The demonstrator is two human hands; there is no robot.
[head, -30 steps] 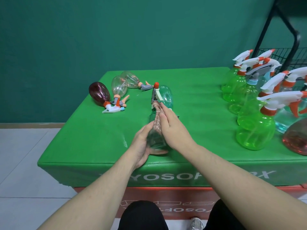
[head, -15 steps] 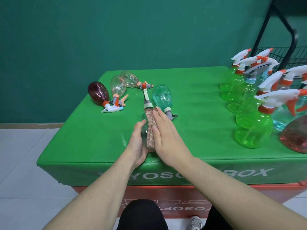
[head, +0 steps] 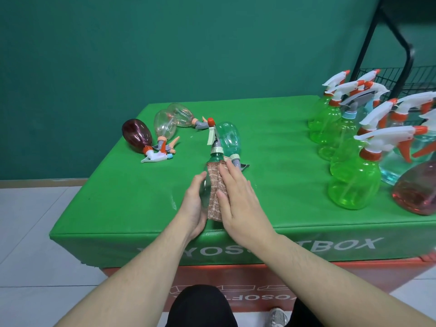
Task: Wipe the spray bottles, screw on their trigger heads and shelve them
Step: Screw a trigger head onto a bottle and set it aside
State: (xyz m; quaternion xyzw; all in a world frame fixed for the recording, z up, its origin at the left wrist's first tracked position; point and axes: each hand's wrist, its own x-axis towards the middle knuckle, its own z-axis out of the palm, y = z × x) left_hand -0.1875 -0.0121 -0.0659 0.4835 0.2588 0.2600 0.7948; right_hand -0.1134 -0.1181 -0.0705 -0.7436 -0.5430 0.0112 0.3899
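A teal spray bottle (head: 215, 159) with its trigger head (head: 211, 131) on stands tilted near the green table's front edge. My left hand (head: 194, 204) grips its left side. My right hand (head: 238, 199) presses a brownish cloth (head: 214, 192) flat against its body, which the cloth and hands mostly hide. Just behind it a second teal bottle (head: 228, 139) lies on its side. Three more bottles lie at the back left: a dark red one (head: 136, 135) and two clear ones (head: 165, 122).
Several green, blue and red bottles (head: 354, 182) with white and orange trigger heads stand grouped at the table's right. A black wire shelf (head: 401, 76) rises behind them. The green table (head: 118, 190) has white lettering on its front; tiled floor lies left.
My right hand has slid the cloth down along the bottle toward me. The bottle has turned so its trigger head points away and up. The view shifted slightly.
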